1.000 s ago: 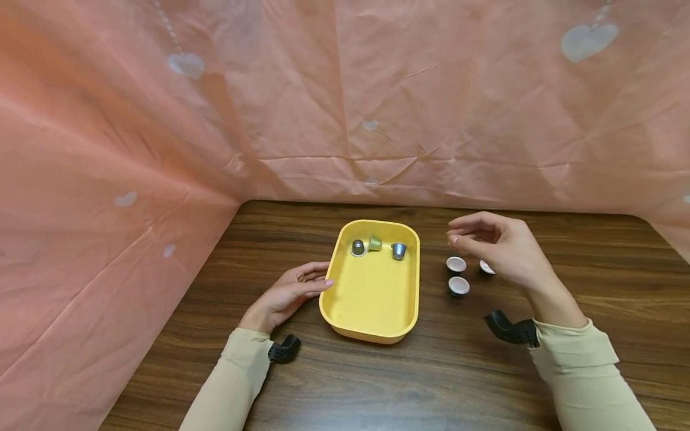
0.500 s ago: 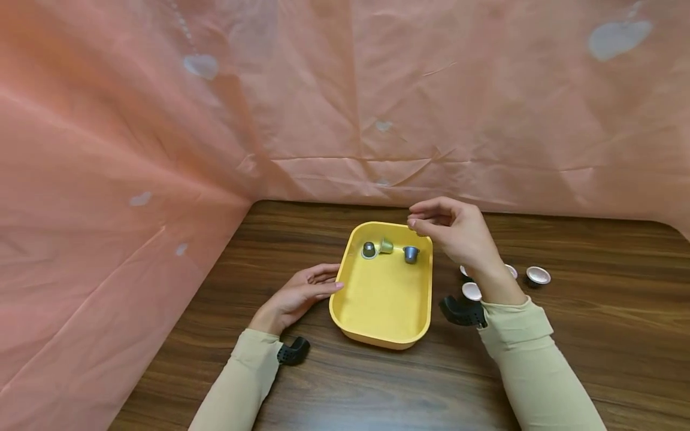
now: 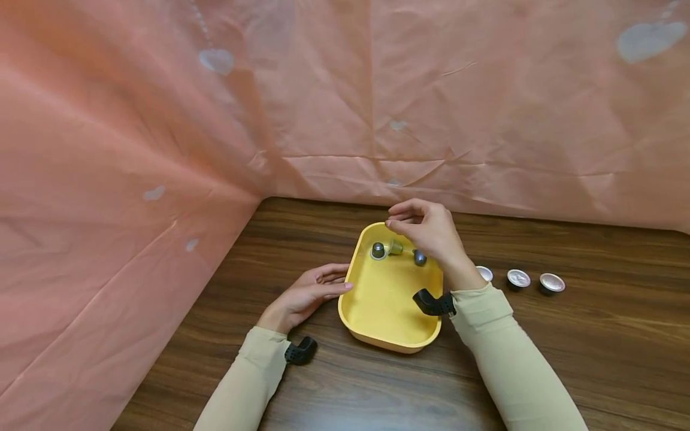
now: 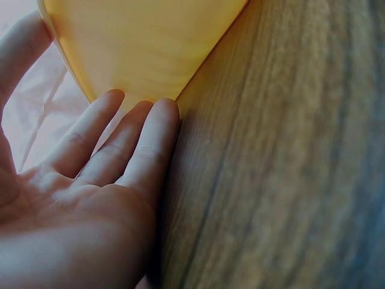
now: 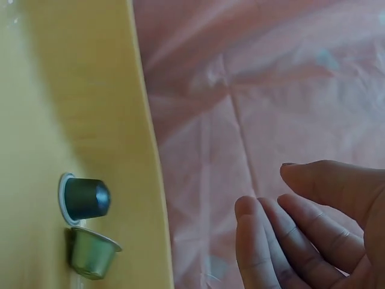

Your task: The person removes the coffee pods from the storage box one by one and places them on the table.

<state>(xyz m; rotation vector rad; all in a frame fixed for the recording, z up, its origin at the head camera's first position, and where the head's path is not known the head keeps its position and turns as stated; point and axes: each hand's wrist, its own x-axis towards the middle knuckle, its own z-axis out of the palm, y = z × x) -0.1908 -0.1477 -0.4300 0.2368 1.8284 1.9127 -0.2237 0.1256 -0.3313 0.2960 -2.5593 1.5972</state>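
Note:
A yellow tray stands on the table with three coffee capsules inside near its far end: a dark one, a pale green one and a blue one. My left hand holds the tray's left side, thumb over the rim and fingertips against the outer wall. Over the tray's far right corner is my right hand, thumb and fingers apart. In the right wrist view nothing shows between these fingers, and the dark capsule and green capsule lie beyond the tray rim.
Right of the tray, three coffee capsules lie lid up in a row: one partly behind the right wrist, a middle one and a right one. A pink curtain hangs behind and left of the wooden table.
My right hand has moved left, from above the loose capsules to over the tray's far right corner. My left hand stays at the tray's side. The head view has shifted slightly left.

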